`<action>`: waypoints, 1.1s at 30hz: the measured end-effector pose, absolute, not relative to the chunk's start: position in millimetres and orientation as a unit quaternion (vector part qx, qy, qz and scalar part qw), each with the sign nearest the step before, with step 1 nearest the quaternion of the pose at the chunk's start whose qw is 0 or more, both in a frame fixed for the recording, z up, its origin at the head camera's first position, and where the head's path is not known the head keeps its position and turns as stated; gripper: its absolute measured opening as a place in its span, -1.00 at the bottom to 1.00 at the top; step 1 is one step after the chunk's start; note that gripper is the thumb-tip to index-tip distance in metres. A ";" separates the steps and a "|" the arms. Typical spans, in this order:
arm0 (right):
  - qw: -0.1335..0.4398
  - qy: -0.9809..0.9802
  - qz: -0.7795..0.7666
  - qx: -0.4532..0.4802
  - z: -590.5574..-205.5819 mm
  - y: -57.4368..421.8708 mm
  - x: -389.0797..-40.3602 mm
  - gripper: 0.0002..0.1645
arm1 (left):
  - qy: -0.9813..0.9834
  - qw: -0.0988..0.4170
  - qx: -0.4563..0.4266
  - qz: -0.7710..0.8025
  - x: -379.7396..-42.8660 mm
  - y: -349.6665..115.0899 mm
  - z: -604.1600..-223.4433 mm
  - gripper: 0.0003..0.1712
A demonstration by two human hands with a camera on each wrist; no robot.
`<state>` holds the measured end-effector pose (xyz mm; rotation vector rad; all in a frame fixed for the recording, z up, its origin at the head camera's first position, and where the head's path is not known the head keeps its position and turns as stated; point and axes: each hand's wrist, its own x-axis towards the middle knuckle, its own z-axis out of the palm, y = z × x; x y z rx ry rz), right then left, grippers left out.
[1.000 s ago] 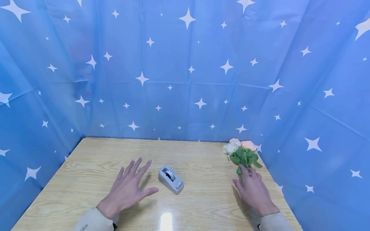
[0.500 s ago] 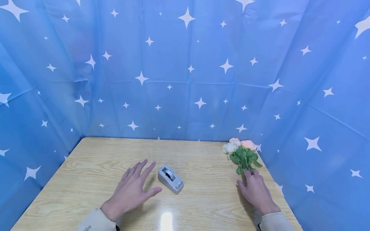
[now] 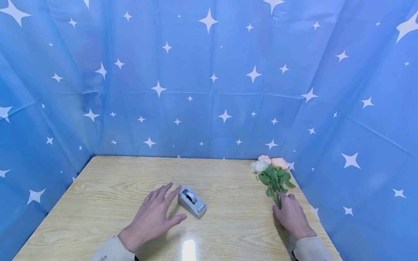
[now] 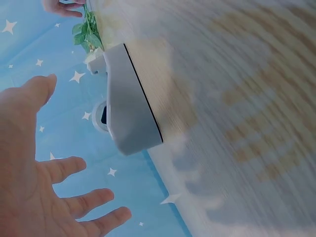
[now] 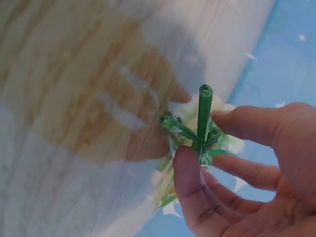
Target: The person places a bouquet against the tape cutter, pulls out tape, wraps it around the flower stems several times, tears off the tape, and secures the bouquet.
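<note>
A grey tape dispenser (image 3: pixel 192 202) with a roll of tape stands near the middle of the table. Just left of it hovers my left hand (image 3: pixel 153 217), fingers spread and thumb out; the left wrist view shows a gap between this hand (image 4: pixel 29 173) and the dispenser (image 4: pixel 129 101). At the right, a bunch of artificial flowers (image 3: pixel 275 172), white and pink with green leaves, lies with its stems towards me. My right hand (image 3: pixel 292 215) is at the stem ends. In the right wrist view its thumb and fingers close around the green stems (image 5: pixel 204 118).
The light wood table (image 3: pixel 228 232) has its right edge close beside the right hand and the flowers. A blue curtain (image 3: pixel 196 65) with white stars surrounds the back and both sides.
My left hand has moved rightwards, nearer the tape dispenser. My right hand has drawn back from the leaves to the stem ends and its fingers have come together. Dispenser and flowers stay in place.
</note>
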<state>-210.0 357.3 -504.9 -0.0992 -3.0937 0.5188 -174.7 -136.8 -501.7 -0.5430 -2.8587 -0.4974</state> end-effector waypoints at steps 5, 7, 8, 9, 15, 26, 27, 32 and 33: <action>-0.006 -0.983 0.176 -0.043 -503.2 358.9 -213.1 -0.19 | -0.962 0.085 -0.192 -0.176 -172.2 -132.3 -499.9 0.06; -0.014 -0.981 0.189 -0.051 -502.5 358.6 -214.5 -0.19 | -0.960 0.090 -0.199 -0.178 -171.2 -130.4 -500.0 0.06; -0.019 -0.978 0.198 -0.055 -502.0 358.4 -215.0 -0.22 | -0.959 0.093 -0.202 -0.176 -170.8 -129.6 -500.1 0.05; -0.026 -0.977 0.205 -0.060 -501.7 358.2 -215.6 -0.32 | -0.959 0.094 -0.205 -0.175 -170.7 -128.9 -500.4 0.05; -0.040 -0.972 0.220 -0.071 -499.8 358.6 -218.2 -0.54 | -0.961 0.091 -0.208 -0.160 -171.6 -125.9 -500.4 0.04; -0.042 -0.968 0.238 -0.064 -498.5 355.7 -221.3 -0.31 | -0.950 0.131 -0.242 -0.149 -173.8 -122.2 -496.9 -0.02; -0.045 -0.968 0.240 -0.066 -497.7 354.4 -221.4 -0.31 | -0.949 0.135 -0.245 -0.147 -174.1 -122.0 -496.6 -0.02; -0.055 -0.965 0.244 -0.074 -494.1 348.8 -221.8 -0.32 | -0.947 0.141 -0.254 -0.139 -175.2 -122.5 -497.3 -0.03; -0.057 -0.966 0.242 -0.075 -493.5 347.9 -222.0 -0.32 | -0.947 0.142 -0.255 -0.137 -175.2 -122.8 -497.4 -0.03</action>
